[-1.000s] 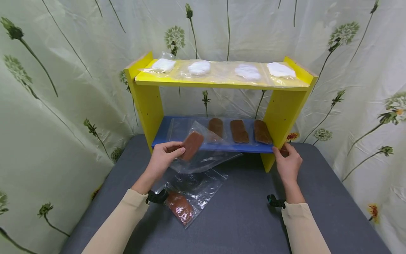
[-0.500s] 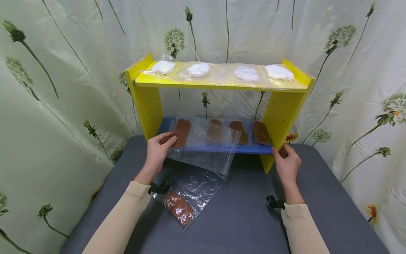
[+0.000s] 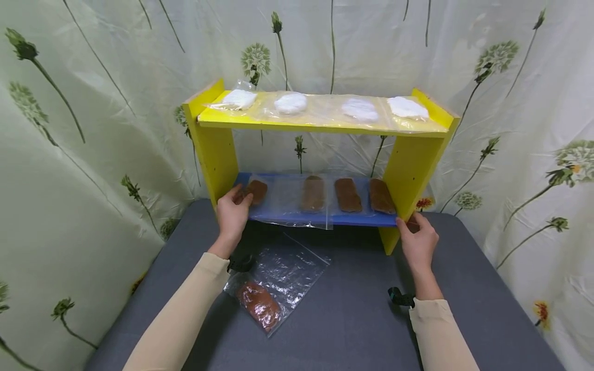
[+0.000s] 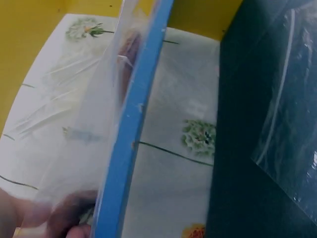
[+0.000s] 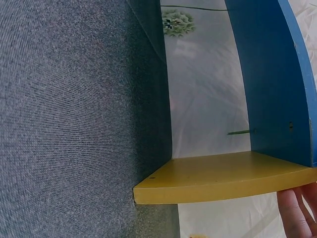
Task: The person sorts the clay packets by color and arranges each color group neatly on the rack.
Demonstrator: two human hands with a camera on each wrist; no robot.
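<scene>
My left hand [image 3: 232,219] pinches a flat brown slab [image 3: 257,192] in a clear zip bag, at the left end of the blue lower shelf [image 3: 362,219]. The bag [image 3: 287,206] lies across the shelf, its zip edge hanging just over the front. Several more bagged brown slabs [image 3: 347,195] lie in a row to the right. In the left wrist view, curled fingers [image 4: 74,213] show at the bottom, beside the blue shelf edge. My right hand [image 3: 419,239] grips the front edge of the yellow right side panel [image 3: 413,170]; its fingers are partly hidden behind it.
Several bagged white lumps [image 3: 291,103] lie along the yellow upper shelf [image 3: 297,124]. In front of the unit, another zip bag [image 3: 292,278] with a reddish-brown slab [image 3: 260,304] lies on the dark grey table [image 3: 343,319]. A flower-patterned curtain [image 3: 93,129] hangs behind.
The left hand has brought the bagged slab from in front of the shelf back and left onto it, and the bag has flattened down. The right hand stays on the side panel.
</scene>
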